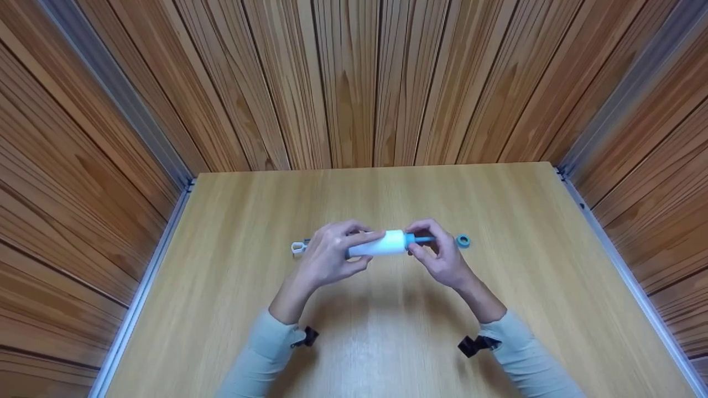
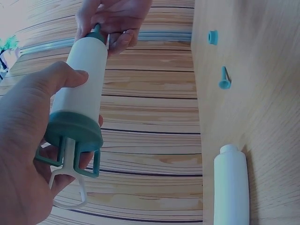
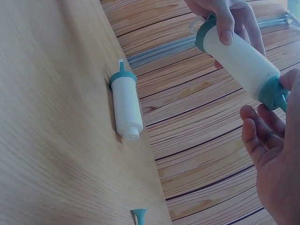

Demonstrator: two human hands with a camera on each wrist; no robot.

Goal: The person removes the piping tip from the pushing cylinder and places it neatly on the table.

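Observation:
Held up in the middle of the head view is a white icing syringe (image 1: 394, 242) with a long thin teal nozzle (image 1: 425, 239). My left hand (image 1: 326, 254) grips its barrel, thumb along the near side in the left wrist view. Below that grip are a teal end cap (image 2: 75, 129) with two finger loops and a white plunger handle (image 2: 83, 192). My right hand (image 1: 442, 257) pinches the teal collar (image 3: 271, 91) at the nozzle end between thumb and fingertips. Part of the nozzle is hidden behind those fingers.
A second white syringe (image 3: 126, 105) with a teal cap lies on the wooden table (image 1: 221, 276). Beyond it are a small teal nozzle (image 2: 224, 83) and a teal ring (image 1: 463, 241). Wood-panelled walls (image 1: 354, 83) enclose the table at the back and sides.

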